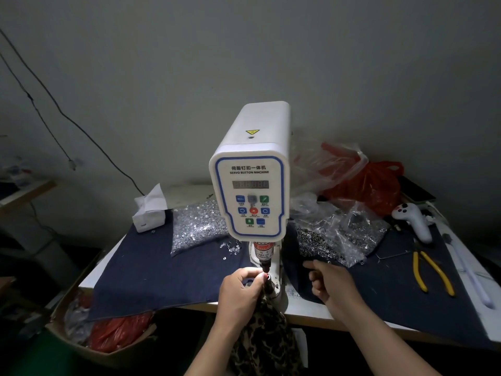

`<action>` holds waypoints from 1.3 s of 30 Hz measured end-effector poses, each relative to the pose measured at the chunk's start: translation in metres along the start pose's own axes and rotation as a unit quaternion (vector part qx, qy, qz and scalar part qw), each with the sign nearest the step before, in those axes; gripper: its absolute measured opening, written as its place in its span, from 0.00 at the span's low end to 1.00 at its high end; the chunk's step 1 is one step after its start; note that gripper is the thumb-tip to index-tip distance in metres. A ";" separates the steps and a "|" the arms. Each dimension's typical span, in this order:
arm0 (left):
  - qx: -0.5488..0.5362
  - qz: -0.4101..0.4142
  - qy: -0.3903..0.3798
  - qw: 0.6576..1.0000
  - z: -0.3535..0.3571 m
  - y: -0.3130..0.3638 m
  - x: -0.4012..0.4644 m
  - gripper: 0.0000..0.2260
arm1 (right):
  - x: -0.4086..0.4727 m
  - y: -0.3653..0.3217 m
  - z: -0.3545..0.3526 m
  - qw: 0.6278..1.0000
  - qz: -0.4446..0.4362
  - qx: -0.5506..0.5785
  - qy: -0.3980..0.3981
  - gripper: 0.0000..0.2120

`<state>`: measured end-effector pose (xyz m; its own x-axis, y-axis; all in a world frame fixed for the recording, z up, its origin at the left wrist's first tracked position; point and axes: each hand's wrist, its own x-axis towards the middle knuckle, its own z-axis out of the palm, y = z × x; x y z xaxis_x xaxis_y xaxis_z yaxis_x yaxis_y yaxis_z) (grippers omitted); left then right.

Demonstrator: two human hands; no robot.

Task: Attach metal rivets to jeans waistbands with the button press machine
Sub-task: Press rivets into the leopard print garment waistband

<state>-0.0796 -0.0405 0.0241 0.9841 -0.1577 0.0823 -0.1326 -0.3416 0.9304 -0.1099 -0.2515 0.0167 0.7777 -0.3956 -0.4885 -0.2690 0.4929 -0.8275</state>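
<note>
Both hands work at the foot of the white button press machine (pixel 250 169) on the desk (pixel 306 312). The left hand (pixel 240 290) pinches a dark fabric edge (pixel 250 282) with curled fingers and holds it right at the lower die, directly under the machine's black punch tip (pixel 264 265). A leopard-print cloth (pixel 267 340) hangs down from that spot, over the desk's front edge. The right hand (pixel 332 286) grasps nothing; its fingers are loosely bent and it hovers just beside the machine's base, near an open clear bag of metal rivets (pixel 322 244). Another clear bag of silvery parts (pixel 196 226) lies left of the machine on dark denim cloth (pixel 151 270). Yellow-handled pliers (pixel 431 272) lie further right, well apart from the hands, and a tissue box (pixel 149 213) stands at the back left.
</note>
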 end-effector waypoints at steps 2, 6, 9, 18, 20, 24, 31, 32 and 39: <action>0.018 0.007 -0.003 1.000 -0.001 0.001 0.000 0.06 | 0.005 0.003 -0.005 0.999 0.002 0.030 -0.018 0.13; 0.093 0.039 -0.005 0.995 -0.004 0.008 0.002 0.10 | 0.009 0.007 -0.007 0.999 -0.004 0.029 -0.036 0.15; 0.151 0.037 -0.011 0.988 -0.005 0.015 0.004 0.12 | 0.009 0.009 -0.008 0.999 -0.010 0.024 -0.042 0.15; 0.136 0.011 -0.024 0.990 -0.012 0.017 -0.001 0.06 | -0.004 0.009 -0.006 0.995 -0.043 -0.055 -0.067 0.16; 0.092 0.005 -0.017 0.996 -0.016 0.015 -0.003 0.03 | -0.014 0.007 -0.004 0.989 -0.073 -0.104 -0.078 0.15; -0.030 -0.050 -0.018 0.998 -0.035 0.016 -0.008 0.04 | -0.049 0.016 -0.008 0.903 -0.204 -0.322 -0.199 0.05; -0.176 -0.107 -0.166 0.964 -0.064 0.038 -0.016 0.26 | -0.077 0.010 -0.009 0.808 -0.173 -0.434 -0.358 0.14; -0.119 -0.093 -0.193 0.969 -0.071 0.038 -0.016 0.27 | -0.078 0.004 -0.008 0.862 -0.123 -0.342 -0.354 0.15; 0.104 -0.100 -0.465 0.873 -0.096 0.034 -0.019 0.16 | -0.086 -0.025 -0.001 0.905 -0.008 -0.219 -0.364 0.13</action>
<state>-0.0918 0.0397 0.0885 0.4805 -0.7274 -0.4899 -0.0842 -0.5943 0.7998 -0.1711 -0.2306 0.0790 0.9091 0.2933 -0.2960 -0.3302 0.0739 -0.9410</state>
